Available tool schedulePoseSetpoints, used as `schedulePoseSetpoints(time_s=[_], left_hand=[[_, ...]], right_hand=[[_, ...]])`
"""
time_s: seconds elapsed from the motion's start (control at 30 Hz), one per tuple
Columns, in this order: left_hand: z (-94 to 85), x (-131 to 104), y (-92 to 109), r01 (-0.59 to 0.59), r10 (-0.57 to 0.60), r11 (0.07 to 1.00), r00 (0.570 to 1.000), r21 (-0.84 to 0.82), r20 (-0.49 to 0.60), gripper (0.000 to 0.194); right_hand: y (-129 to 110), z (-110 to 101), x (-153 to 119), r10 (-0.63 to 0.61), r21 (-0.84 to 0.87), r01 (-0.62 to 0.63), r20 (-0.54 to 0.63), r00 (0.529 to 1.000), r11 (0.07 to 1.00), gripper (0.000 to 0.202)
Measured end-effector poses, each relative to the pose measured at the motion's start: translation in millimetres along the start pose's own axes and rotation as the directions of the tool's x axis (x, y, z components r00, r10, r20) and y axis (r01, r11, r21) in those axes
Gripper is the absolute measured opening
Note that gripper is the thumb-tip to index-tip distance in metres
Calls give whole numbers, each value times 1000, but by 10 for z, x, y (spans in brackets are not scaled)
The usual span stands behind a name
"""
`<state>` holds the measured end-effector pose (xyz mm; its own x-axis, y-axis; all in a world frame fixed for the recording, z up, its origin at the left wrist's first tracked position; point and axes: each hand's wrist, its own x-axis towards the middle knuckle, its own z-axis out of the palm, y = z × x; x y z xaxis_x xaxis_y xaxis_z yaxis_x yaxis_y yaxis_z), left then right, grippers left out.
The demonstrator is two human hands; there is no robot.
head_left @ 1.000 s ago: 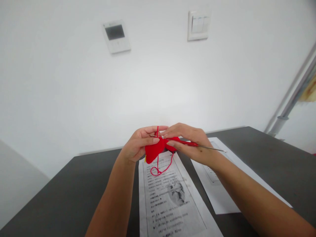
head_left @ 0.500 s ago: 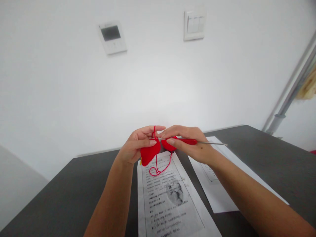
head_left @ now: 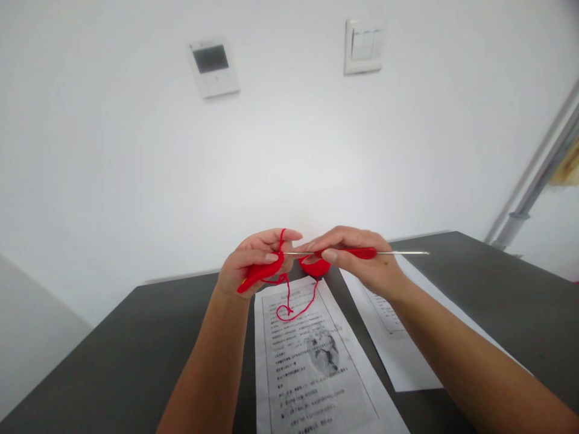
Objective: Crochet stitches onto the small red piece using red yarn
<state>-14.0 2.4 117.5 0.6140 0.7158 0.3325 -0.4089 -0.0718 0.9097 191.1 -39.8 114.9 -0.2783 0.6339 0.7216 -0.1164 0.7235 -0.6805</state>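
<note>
My left hand [head_left: 244, 259] pinches a small red crochet piece [head_left: 259, 274] between thumb and fingers, and a strand of red yarn [head_left: 282, 240] runs up over its raised index finger. In my right hand [head_left: 362, 256] is a crochet hook [head_left: 355, 253] with a red handle and metal ends. The hook's left end reaches the top edge of the crochet piece; its very tip is hidden. Behind my right fingers sits a red ball of yarn [head_left: 316, 268], partly covered. From it a loose yarn strand loops down over the printed sheet [head_left: 289, 361].
A second printed sheet [head_left: 416, 361] lies to the right, under my right forearm. Both rest on a dark table [head_left: 181, 325] against a white wall. On the wall are a thermostat panel [head_left: 215, 66] and a switch plate [head_left: 364, 47]; a grey pipe [head_left: 520, 211] stands at right.
The crochet piece has tilted, now showing narrow and edge-on instead of its broad face. My right hand and the hook have drawn slightly right, baring more metal shaft. The view has shifted a little.
</note>
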Motion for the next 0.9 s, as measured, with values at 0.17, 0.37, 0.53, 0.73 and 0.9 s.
schedulePoseSetpoints(time_s=[0.17, 0.37, 0.53, 0.73, 0.9], left_hand=[[8, -2, -6, -15, 15, 1000, 1000, 10, 2, 37], [-8, -11, -12, -47, 49, 998, 996, -35, 74, 34], [-20, -45, 1, -7, 5, 1000, 998, 15, 69, 34], [-31, -32, -3, 17, -18, 999, 1000, 45, 19, 36], [-25, -50, -1, 18, -20, 999, 999, 50, 25, 37]], right_hand=[[-7, -6, 0, -20, 36, 20, -6, 1000, 999, 13], [-19, -72, -26, -49, -46, 54, 95, 994, 997, 12], [-12, -57, -19, -35, 52, 32, 62, 997, 998, 11], [-8, -75, -17, -70, 26, 68, 96, 993, 997, 9], [-31, -60, -20, -63, 69, 57, 87, 994, 996, 8]])
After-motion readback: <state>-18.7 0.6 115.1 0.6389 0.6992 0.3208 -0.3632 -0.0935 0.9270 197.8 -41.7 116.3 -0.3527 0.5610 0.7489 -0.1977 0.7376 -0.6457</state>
